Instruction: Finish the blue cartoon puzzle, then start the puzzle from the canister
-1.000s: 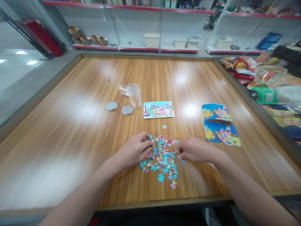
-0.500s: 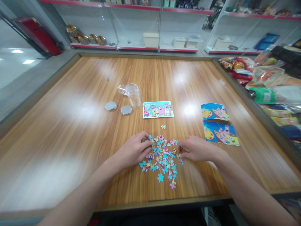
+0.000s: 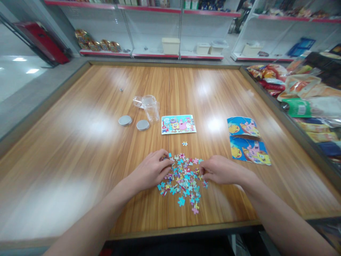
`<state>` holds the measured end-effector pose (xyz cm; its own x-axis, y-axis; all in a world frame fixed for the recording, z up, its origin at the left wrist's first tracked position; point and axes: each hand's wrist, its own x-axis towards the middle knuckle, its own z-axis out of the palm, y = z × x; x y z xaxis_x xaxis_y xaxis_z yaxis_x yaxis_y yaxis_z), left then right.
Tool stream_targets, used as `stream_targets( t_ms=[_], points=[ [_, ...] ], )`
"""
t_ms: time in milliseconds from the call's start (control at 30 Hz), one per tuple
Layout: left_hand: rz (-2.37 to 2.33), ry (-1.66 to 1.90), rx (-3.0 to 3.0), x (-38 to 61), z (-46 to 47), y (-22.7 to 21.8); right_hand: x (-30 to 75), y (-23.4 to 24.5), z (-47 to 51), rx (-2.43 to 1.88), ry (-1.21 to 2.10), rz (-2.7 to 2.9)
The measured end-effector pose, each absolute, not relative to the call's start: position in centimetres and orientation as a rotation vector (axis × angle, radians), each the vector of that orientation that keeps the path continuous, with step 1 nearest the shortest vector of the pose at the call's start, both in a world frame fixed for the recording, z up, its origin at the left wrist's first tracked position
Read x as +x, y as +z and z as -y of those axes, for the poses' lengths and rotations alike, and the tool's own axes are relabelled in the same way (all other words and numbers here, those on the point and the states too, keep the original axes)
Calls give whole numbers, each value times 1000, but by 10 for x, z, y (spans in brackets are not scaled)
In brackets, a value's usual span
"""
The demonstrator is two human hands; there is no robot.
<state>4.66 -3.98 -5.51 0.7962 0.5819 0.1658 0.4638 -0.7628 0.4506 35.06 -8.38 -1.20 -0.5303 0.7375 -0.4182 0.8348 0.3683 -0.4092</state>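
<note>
A loose heap of small jigsaw puzzle pieces (image 3: 186,181), mostly light blue with pink, yellow and red, lies on the wooden table in front of me. At its left edge rests my left hand (image 3: 151,169), fingers curved and thumb apart, the tips touching pieces there. My right hand (image 3: 220,170) is at the heap's right edge with thumb and fingers pinched on a puzzle piece, mostly hidden by the fingers. One single piece (image 3: 184,144) lies apart, above the heap. Behind it is a picture card (image 3: 178,124) with cartoon figures.
Two round silver lids (image 3: 125,121) and a clear plastic container (image 3: 150,106) stand at back left. A blue cartoon-printed sheet (image 3: 247,147), folded or torn across, lies to the right. Raised edging (image 3: 165,64) borders the table; packaged goods (image 3: 301,103) crowd the right side.
The fingers of my right hand have drawn closer together and moved slightly left at the heap's edge. My left hand stays in place.
</note>
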Motion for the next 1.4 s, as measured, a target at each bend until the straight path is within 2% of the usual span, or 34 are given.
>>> stream_targets(
  t_ms=[1400],
  points=[
    [-799, 398, 2605, 47, 41, -52, 347, -14, 85, 1451, -839, -2528]
  ],
)
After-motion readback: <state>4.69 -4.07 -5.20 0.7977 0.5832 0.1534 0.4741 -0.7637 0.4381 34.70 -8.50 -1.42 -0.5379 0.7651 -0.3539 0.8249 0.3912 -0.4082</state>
